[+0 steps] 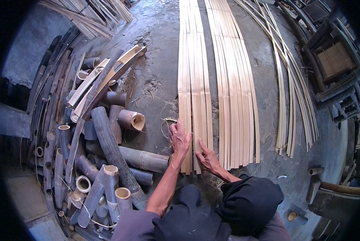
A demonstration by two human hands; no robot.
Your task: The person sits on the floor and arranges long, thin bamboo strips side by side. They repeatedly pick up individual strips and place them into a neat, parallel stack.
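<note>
A narrow row of pale split bamboo strips (194, 72) lies lengthwise in front of me on the floor. My left hand (180, 140) rests at the near end of its left edge, fingers pointing away from me and thumb apart. Against the right side of the same end, my right hand (210, 160) touches the strips with thumb and fingers spread. Neither hand is wrapped around a strip. A thin dark gap runs between strips in this row. Close by on the right, a wider row of bamboo strips (236, 92) lies side by side.
Cut bamboo tubes (131, 120) and split poles (107, 80) are heaped on the left. Long thin strips (286, 80) lie loosely on the right of the grey floor (160, 52). Wooden furniture (334, 60) stands at the far right, and more strips (79, 16) at the back left.
</note>
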